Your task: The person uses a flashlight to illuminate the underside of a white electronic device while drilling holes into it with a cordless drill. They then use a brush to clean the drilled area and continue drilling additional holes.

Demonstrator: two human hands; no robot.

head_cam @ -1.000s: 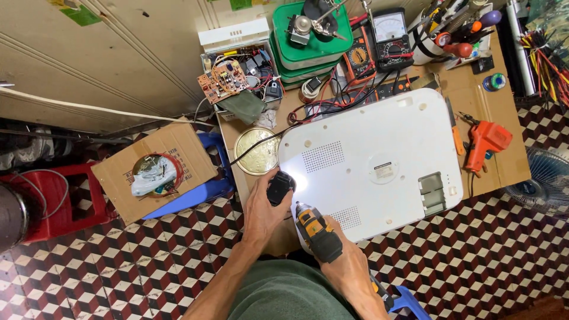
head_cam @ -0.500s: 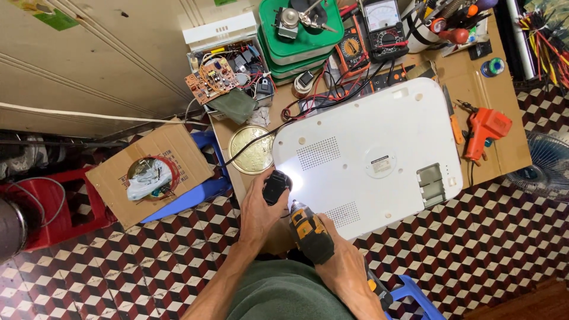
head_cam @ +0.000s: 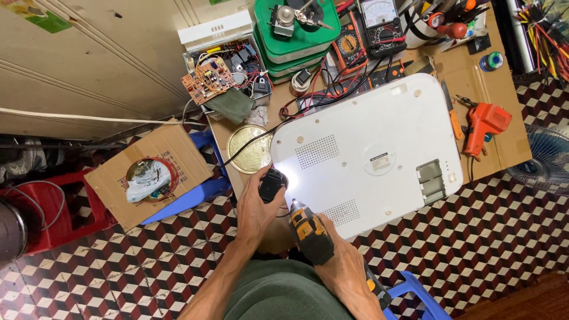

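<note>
The white device housing [head_cam: 370,157] lies flat, underside up, on the near half of the desk [head_cam: 504,89]. It is a rounded rectangle with two perforated vent patches, a round centre label, a grey recessed hatch at its right side and small screw holes near the edges. Its near-left corner is brightly lit.

The left hand [head_cam: 256,210] has its grip closed around a small black flashlight [head_cam: 272,184] held just beside that lit corner. The right hand [head_cam: 344,266] has its grip closed around the handle of a yellow-and-black cordless screwdriver [head_cam: 308,231], whose tip points at the same corner.

Left of the housing, a round brass-coloured lid [head_cam: 249,149] rests on the desk edge. At the far side, stacked green containers [head_cam: 296,38] carry small metal parts on top. A white open box [head_cam: 228,65] holds circuit boards and loose wires. An orange glue gun [head_cam: 483,124] lies right of the housing. On the floor to the left, a cardboard sheet [head_cam: 148,175] with a round cut-out covers a red bucket containing crumpled waste.
</note>
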